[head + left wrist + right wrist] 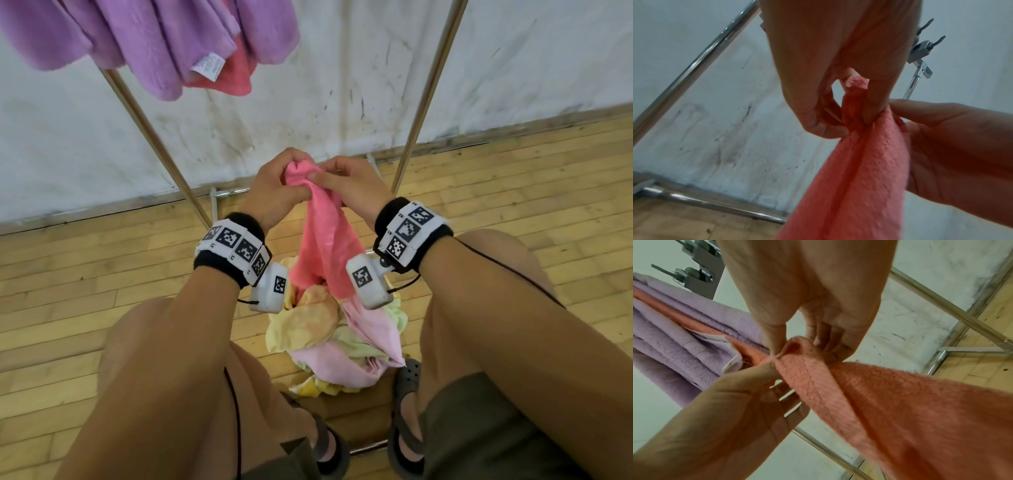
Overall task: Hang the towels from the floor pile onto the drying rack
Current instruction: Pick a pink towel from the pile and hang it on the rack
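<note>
Both hands meet knuckles-up above the floor pile of pastel towels — left hand and right hand each pinch the coral terry towel, grip closed on its top corner.

Held towel: a coral-pink terry towel, bunched at its top end and pinched there by the left hand and right hand; it hangs down in long folds, its lower end reaching the pile.
Floor pile: a loose heap of crumpled pale yellow, light green and pale pink towels on the wooden floor, between the person's feet.
Drying rack: a chrome tube rack with slanted legs, standing before the white wall.
Hung towels: a fluffy lilac towel with a white label, draped in folds over the rack's top, and a coral-pink hung towel showing beneath it.
</note>
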A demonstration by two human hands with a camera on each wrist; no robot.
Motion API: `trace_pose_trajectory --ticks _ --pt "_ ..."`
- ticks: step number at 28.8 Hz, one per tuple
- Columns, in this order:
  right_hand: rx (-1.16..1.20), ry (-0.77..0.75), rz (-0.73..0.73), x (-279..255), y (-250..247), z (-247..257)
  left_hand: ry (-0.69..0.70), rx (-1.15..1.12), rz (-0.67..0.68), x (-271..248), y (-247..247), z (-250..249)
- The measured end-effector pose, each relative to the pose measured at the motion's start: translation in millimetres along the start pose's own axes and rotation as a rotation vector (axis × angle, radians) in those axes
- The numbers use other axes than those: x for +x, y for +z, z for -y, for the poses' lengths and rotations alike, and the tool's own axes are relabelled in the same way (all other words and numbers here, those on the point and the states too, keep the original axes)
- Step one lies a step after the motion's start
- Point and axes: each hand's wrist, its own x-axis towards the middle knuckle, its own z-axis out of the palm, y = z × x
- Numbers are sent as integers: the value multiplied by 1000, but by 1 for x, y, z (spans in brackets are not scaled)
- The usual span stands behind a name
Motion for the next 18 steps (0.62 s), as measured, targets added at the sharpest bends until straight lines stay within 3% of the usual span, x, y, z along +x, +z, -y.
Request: trace_pose_trajectory --ticks 5,9,12,15,18 --pt "90 -1 9 0 2 -1 -55 5 -123 3 1 -3" --pt "137 23 72 0 -5 -3 -57 48 -124 2 -2 0" --pt "116 -9 6 2 -12 -5 -78 105 -135 5 -3 0" --pt "84 -74 -58 0 -13 -4 -98 131 -39 1 1 -2" --pt "93 -103 -19 -5 -11 -3 -87 124 42 -4 7 -4"
